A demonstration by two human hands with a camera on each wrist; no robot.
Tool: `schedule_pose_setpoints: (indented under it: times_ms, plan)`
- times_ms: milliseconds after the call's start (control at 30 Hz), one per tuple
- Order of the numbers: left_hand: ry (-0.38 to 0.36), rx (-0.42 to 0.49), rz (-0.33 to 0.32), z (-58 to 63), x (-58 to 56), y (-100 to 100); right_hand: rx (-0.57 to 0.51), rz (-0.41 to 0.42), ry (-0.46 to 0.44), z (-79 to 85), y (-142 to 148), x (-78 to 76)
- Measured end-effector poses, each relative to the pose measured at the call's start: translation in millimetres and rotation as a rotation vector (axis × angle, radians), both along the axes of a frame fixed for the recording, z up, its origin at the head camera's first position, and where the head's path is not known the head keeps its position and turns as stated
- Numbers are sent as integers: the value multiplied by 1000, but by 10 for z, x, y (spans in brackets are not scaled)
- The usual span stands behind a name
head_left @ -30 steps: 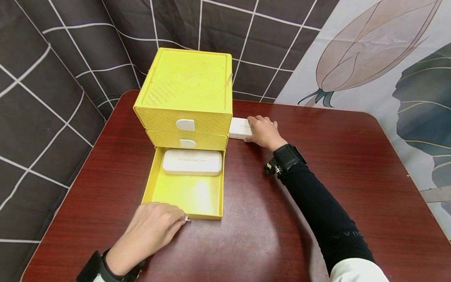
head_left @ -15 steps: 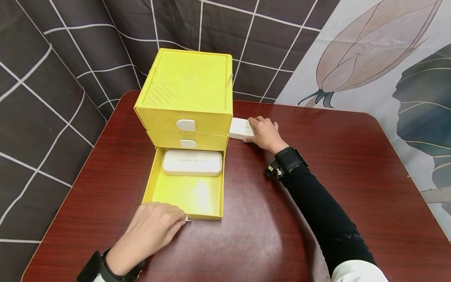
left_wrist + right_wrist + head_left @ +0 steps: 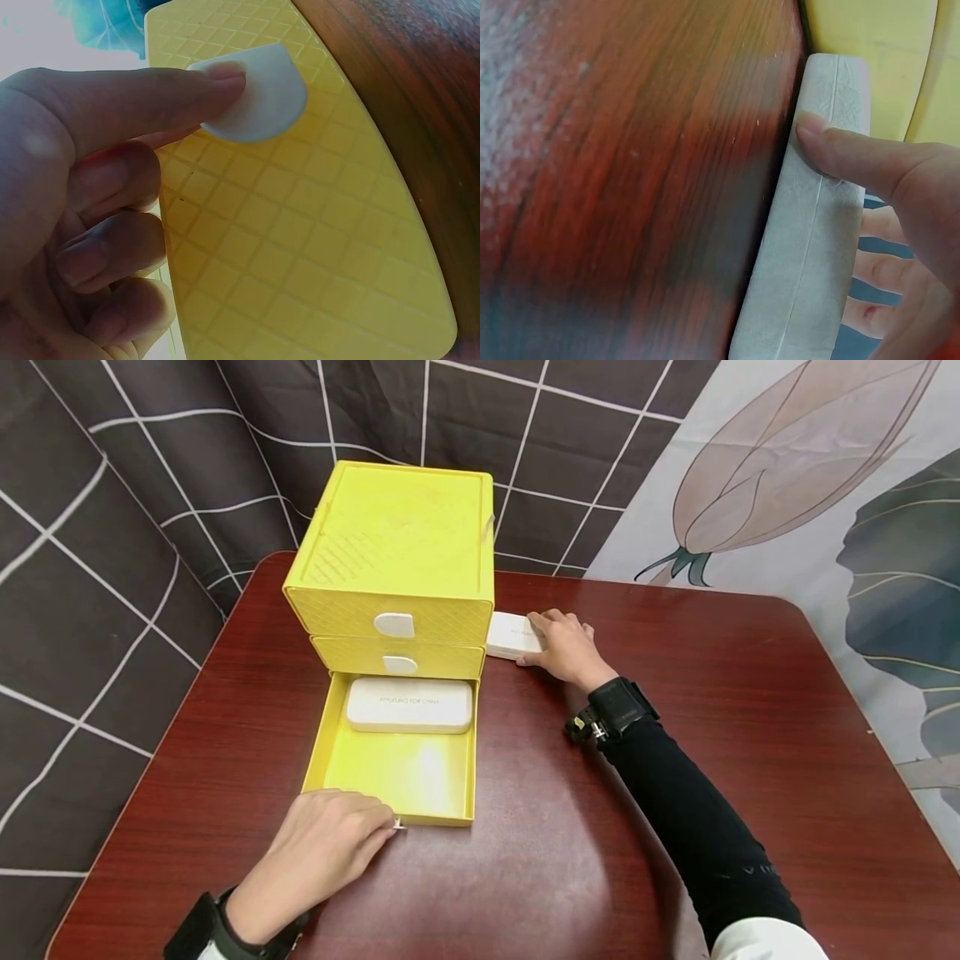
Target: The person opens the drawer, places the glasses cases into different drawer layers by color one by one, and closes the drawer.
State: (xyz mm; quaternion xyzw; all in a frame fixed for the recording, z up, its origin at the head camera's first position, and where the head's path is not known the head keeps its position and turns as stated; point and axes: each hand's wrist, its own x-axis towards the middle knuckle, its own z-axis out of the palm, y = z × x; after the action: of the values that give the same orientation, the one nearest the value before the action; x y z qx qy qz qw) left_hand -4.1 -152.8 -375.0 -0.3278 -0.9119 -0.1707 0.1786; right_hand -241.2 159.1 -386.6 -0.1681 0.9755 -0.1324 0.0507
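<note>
The bottom drawer (image 3: 397, 777) of a yellow drawer box (image 3: 408, 539) is pulled out. At its front my left hand (image 3: 330, 835) pinches the white drawer handle (image 3: 262, 94), thumb on its face and the other fingers curled beside the diamond-patterned front. Inside, toward the back, lies a white glasses case (image 3: 408, 706) with printed lettering. A second white glasses case (image 3: 810, 217) rests on the table against the right side of the box. My right hand (image 3: 566, 647) grips this one across its right end, its thumb on the near side along the seam and its fingers over the far side.
Two upper drawers with white handles (image 3: 395, 625) are closed. The dark red tabletop (image 3: 712, 693) extends right and in front of the box. A dark grid-patterned cloth (image 3: 360, 410) hangs behind and to the left; a flower-print cloth (image 3: 780, 468) hangs at the right.
Both hands keep their places, the left at the drawer handle and the right on the glasses case. The right forearm shifts very slightly; the drawer stays pulled out.
</note>
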Motion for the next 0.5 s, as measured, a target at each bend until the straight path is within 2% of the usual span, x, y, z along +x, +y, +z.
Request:
schedule_pose_setpoints:
  times_ms: [500]
  plan:
    - [-17,-10,2,7,-4,5,-8,16,25,20,22,116]
